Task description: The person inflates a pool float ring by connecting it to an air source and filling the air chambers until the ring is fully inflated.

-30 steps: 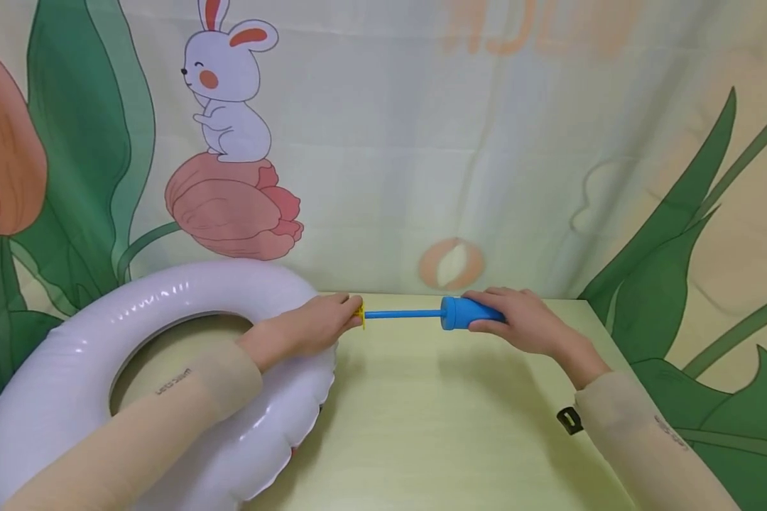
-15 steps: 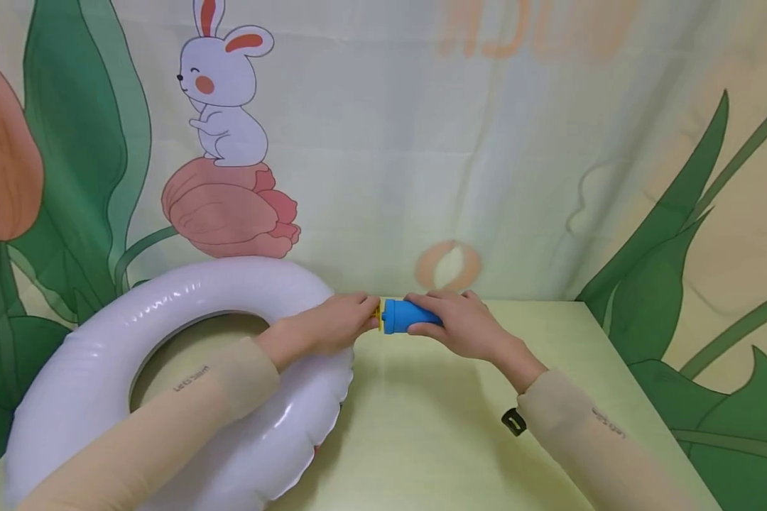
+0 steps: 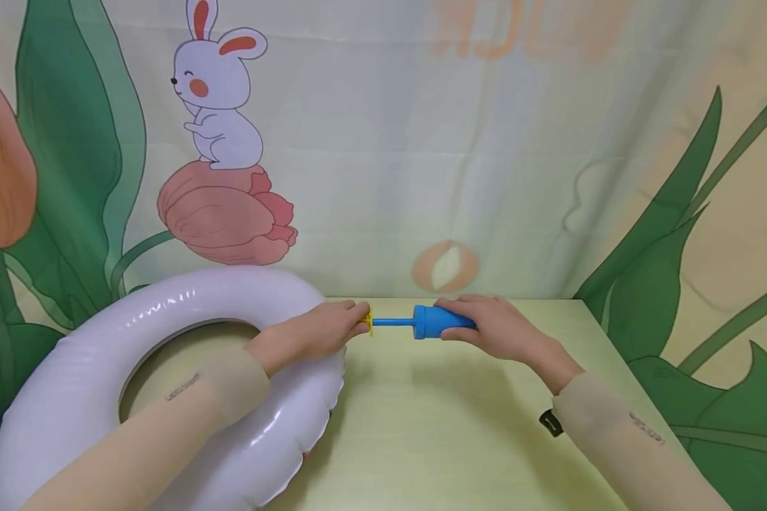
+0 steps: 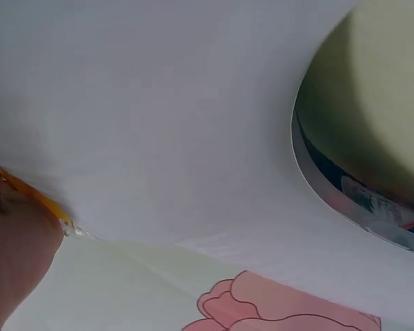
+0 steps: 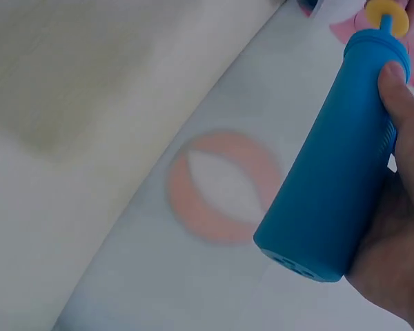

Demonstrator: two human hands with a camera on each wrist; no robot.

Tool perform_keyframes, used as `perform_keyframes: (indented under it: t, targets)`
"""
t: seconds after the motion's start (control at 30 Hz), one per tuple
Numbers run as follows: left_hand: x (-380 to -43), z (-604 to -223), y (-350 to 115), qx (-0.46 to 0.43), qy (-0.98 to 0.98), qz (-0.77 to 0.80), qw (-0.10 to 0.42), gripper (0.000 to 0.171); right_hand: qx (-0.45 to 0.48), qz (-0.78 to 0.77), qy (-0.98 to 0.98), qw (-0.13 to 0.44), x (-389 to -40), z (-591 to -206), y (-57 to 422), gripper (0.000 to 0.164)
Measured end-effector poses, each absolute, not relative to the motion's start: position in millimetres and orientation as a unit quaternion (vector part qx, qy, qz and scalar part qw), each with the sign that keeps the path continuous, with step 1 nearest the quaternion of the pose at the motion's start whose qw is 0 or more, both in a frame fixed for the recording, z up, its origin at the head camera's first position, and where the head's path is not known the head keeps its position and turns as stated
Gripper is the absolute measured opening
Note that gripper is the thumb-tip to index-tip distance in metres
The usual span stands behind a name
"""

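Observation:
A blue hand pump (image 5: 331,158) lies level between my hands, its thin blue rod (image 3: 393,322) partly drawn out. My right hand (image 3: 501,328) wraps round the pump's barrel, thumb along its side in the right wrist view. At the other end, the left hand (image 3: 319,328) pinches the yellow end piece (image 3: 370,321), beside the far right edge of a white inflatable swim ring (image 3: 224,284). In the left wrist view, a yellow strip (image 4: 38,196) and a bit of clear plastic (image 4: 70,227) show at the fingers. Whether the yellow piece sits in a valve is hidden.
The ring rests on a pale green table (image 3: 422,440), filling its left side. Behind the table hangs a curtain (image 3: 371,142) printed with a rabbit and tulips. A black strap piece (image 3: 551,423) sticks out under the right sleeve.
The right hand slid the pump's barrel left against the yellow piece, then drew it back right, baring part of the rod. The left hand keeps its pinch; ring and hand shifted slightly.

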State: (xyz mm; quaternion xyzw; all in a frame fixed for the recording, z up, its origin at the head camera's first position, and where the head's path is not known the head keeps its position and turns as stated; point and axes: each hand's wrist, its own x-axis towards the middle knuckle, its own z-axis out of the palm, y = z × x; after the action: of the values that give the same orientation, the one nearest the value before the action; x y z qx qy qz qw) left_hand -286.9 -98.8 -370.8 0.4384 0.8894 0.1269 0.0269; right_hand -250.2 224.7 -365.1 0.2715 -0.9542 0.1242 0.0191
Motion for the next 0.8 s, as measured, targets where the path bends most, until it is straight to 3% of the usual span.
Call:
perform_keyframes:
  t: [0.37, 0.6, 0.8]
  targets:
    - [-287, -379, -119, 0.427, 0.893, 0.137, 0.029, 0.012, 0.255, 0.159, -0.954, 0.012, -251, -374, 273, 0.061]
    - [-285, -369, -109, 0.438, 0.890, 0.129, 0.009, 0.012, 0.264, 0.126, -0.956, 0.039, -253, -367, 253, 0.062]
    - [-280, -360, -91, 0.429, 0.895, 0.118, 0.022, 0.012, 0.289, 0.116, -0.948, 0.072, -253, -367, 217, 0.060]
